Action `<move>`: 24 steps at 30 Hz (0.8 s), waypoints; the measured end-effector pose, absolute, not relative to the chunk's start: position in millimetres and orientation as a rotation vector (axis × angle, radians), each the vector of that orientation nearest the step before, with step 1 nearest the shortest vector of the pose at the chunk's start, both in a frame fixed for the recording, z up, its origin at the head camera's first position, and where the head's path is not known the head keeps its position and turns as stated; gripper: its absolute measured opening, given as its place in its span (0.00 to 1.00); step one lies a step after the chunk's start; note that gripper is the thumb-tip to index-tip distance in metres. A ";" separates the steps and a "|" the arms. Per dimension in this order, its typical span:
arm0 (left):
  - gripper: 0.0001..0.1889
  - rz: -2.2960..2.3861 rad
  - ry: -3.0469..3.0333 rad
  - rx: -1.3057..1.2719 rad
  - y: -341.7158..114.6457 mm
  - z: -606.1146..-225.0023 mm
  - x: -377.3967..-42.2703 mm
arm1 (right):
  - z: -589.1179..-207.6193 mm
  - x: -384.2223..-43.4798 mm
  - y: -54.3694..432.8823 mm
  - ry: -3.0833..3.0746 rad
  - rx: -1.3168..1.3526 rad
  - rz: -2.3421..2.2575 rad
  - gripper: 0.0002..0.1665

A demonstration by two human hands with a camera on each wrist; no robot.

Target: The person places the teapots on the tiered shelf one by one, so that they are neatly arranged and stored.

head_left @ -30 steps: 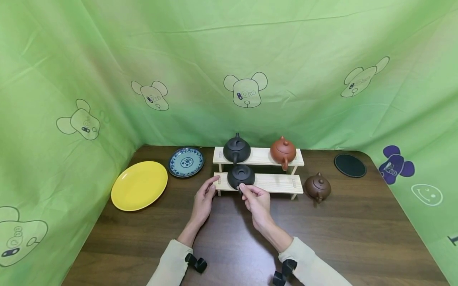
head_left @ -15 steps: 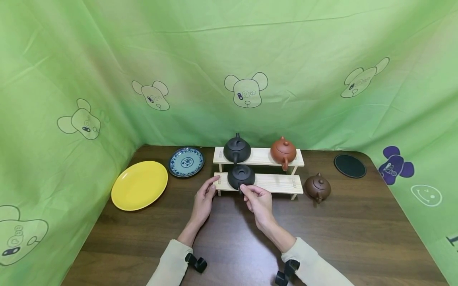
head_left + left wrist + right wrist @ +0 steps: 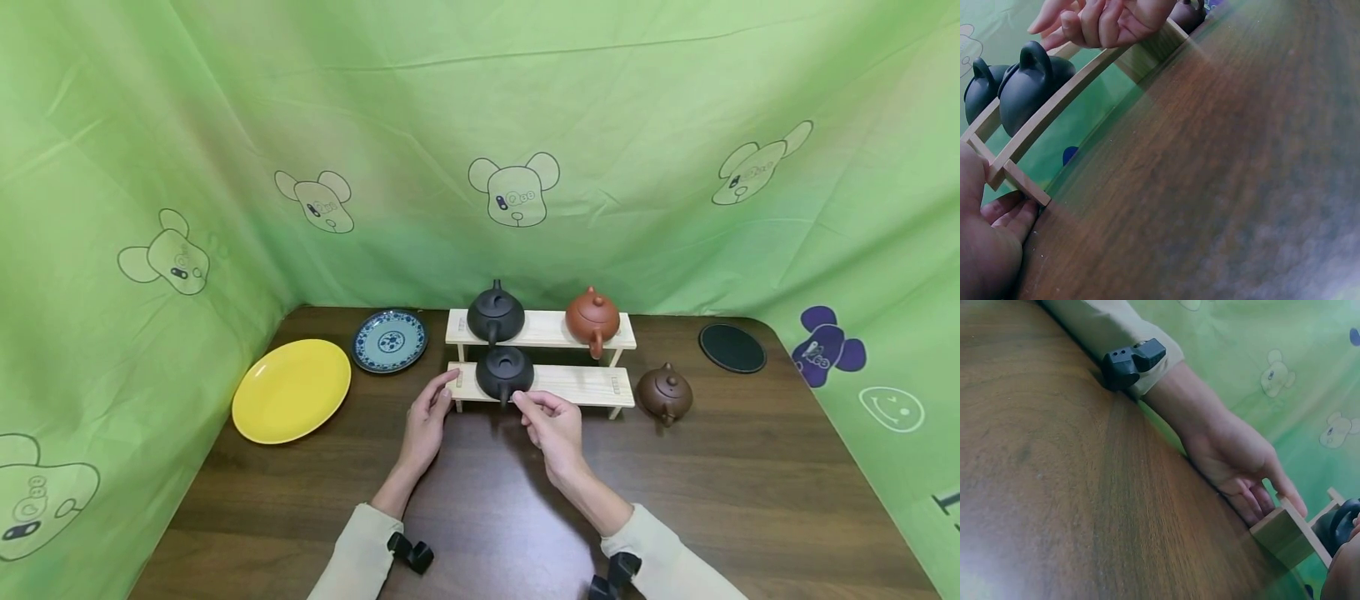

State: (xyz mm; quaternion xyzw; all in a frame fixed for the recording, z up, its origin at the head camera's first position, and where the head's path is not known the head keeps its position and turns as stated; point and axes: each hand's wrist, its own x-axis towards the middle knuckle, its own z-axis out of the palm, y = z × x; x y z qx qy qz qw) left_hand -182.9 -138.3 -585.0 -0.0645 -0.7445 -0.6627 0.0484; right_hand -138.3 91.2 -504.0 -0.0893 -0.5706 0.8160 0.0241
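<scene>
A black teapot sits near the left end of the lower tier of a two-tier wooden stand, its loop handle facing me. My right hand is just right of that handle, fingers loosely bent and holding nothing. At the stand's left end, my left hand grips the lower tier; the left wrist view shows its fingers bent behind the wooden leg. Upper tier: a second black teapot on the left and a reddish-brown teapot on the right.
Right of the stand, a dark brown teapot rests on the wooden table. Farther right lies a black round mat. On the left are a yellow plate and a blue patterned plate. A green curtain surrounds the table.
My right hand has let go of the front black teapot's handle and drawn slightly right, leaving the handle in view. The left hand keeps its place on the stand.
</scene>
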 end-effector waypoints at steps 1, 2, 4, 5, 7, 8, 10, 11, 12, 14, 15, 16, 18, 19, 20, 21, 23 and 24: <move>0.18 -2.020 -2.268 -0.196 -138.1 -584.7 -182.9 | -503.7 -137.6 92.5 -1.768 -0.268 2.520 0.09; 0.18 -2.024 -2.266 -0.193 -137.9 -584.4 -182.9 | -503.2 -136.9 94.0 -1.774 -0.262 2.515 0.08; 0.18 -2.032 -2.261 -0.187 -137.3 -583.8 -182.8 | -502.0 -135.0 96.9 -1.781 -0.252 2.503 0.07; 0.18 -2.036 -2.259 -0.181 -137.0 -583.6 -182.9 | -501.4 -134.1 98.5 -1.785 -0.250 2.498 0.06; 0.18 -2.040 -2.257 -0.168 -136.8 -583.5 -183.0 | -500.1 -132.4 101.8 -1.788 -0.246 2.490 0.06; 0.19 -2.043 -2.255 -0.166 -136.6 -583.5 -183.1 | -499.5 -131.5 103.6 -1.786 -0.247 2.487 0.05; 0.19 -2.037 -2.259 -0.168 -136.6 -584.2 -183.8 | -499.1 -129.9 107.2 -1.781 -0.255 2.483 0.05; 0.19 -2.031 -2.263 -0.173 -136.8 -584.5 -184.1 | -498.9 -129.1 108.9 -1.782 -0.257 2.481 0.05; 0.18 -2.043 -2.261 -0.173 -137.2 -586.2 -185.0 | -498.7 -128.5 110.6 -1.781 -0.259 2.480 0.05; 0.18 -2.069 -2.256 -0.172 -138.3 -589.3 -186.9 | -498.7 -127.3 113.6 -1.779 -0.263 2.477 0.05; 0.18 -2.069 -2.255 -0.172 -138.3 -589.3 -187.0 | -498.6 -126.8 115.3 -1.782 -0.262 2.475 0.06; 0.18 -2.072 -2.254 -0.172 -138.4 -589.3 -186.9 | -498.6 -126.1 116.8 -1.784 -0.262 2.473 0.07; 0.18 -2.086 -2.242 -0.171 -138.3 -589.0 -186.8 | -498.6 -124.8 120.2 -1.785 -0.257 2.462 0.08; 0.19 -2.076 -2.243 -0.177 -137.8 -587.5 -186.0 | -498.7 -124.1 122.1 -1.789 -0.255 2.456 0.08; 0.19 -2.066 -2.243 -0.181 -137.3 -586.1 -185.3 | -498.9 -123.4 124.2 -1.796 -0.255 2.450 0.09; 0.19 -2.053 -2.243 -0.187 -136.8 -584.5 -184.3 | -499.0 -122.7 126.2 -1.800 -0.255 2.443 0.09; 0.19 -2.052 -2.240 -0.189 -136.6 -584.4 -183.8 | -499.1 -121.3 130.5 -1.806 -0.257 2.428 0.09; 0.19 -2.051 -2.243 -0.189 -136.5 -584.3 -183.4 | -499.1 -120.9 133.0 -1.813 -0.259 2.423 0.09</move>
